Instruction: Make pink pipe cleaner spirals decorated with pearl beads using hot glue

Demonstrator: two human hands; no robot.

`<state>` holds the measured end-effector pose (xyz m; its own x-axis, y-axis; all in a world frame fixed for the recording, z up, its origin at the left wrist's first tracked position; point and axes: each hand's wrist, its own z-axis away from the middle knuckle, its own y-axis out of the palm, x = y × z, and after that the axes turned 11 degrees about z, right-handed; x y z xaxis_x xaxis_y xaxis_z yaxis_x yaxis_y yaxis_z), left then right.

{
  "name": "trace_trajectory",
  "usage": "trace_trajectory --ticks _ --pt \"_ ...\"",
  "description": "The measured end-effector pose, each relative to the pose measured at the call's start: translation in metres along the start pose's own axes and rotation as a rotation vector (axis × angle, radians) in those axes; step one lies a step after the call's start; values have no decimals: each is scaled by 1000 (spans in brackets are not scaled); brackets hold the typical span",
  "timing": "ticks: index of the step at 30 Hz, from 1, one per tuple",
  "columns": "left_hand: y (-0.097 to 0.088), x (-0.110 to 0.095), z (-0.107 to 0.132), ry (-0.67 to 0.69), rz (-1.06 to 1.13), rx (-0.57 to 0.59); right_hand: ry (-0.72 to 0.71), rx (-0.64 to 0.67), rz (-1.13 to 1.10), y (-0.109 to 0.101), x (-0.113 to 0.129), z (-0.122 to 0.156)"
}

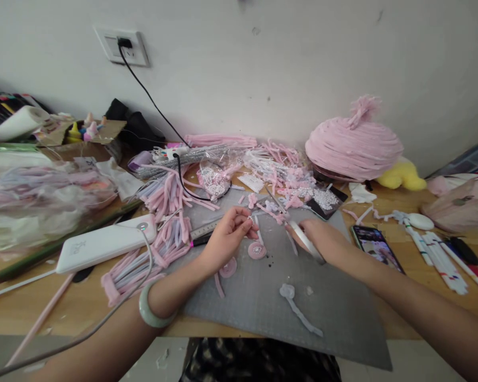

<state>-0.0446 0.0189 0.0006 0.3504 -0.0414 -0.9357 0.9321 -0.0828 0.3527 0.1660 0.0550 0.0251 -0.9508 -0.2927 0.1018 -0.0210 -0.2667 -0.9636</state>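
Note:
My left hand (pixel 231 233) is closed in a pinch above the grey cutting mat (pixel 334 318). Something small and whitish shows at its fingertips, too small to make out. Just below those fingers lies a pink coiled disc (pixel 257 250) with pearly beads at its centre. Another pink disc (pixel 228 267) sits partly behind my left wrist. My right hand (pixel 316 239) is closed around the pale handles of a pair of scissors (pixel 307 243), whose blades point up and left. Pink fuzzy pieces (pixel 279 216) lie by the blades. Nearer me is a pale grey fuzzy stem with a curled head (pixel 300 313).
Bundles of pink and grey fuzzy stems (pixel 169 233) lie left, beside a white power bank (pixel 103 244) with its cable. White beads (pixel 325 199) rest on a dark card. A phone (pixel 376 246) and several markers (pixel 442 260) are right. A pink yarn-like bundle (pixel 354 146) stands behind.

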Motion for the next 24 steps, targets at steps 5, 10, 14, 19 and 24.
trace_trajectory --ticks 5,10,14,19,24 --pt "2 -3 1 2 -15 -7 107 -27 269 0 11 -6" --pt "3 -3 5 34 -38 25 -3 -69 235 -9 20 -2" --pt "6 -5 8 27 -25 79 -223 -260 -264 -18 38 6" --pt "7 -7 10 4 -11 117 -302 -244 -648 -15 51 4" --pt "7 -6 11 -41 25 127 -316 -129 -728 -11 47 -2"
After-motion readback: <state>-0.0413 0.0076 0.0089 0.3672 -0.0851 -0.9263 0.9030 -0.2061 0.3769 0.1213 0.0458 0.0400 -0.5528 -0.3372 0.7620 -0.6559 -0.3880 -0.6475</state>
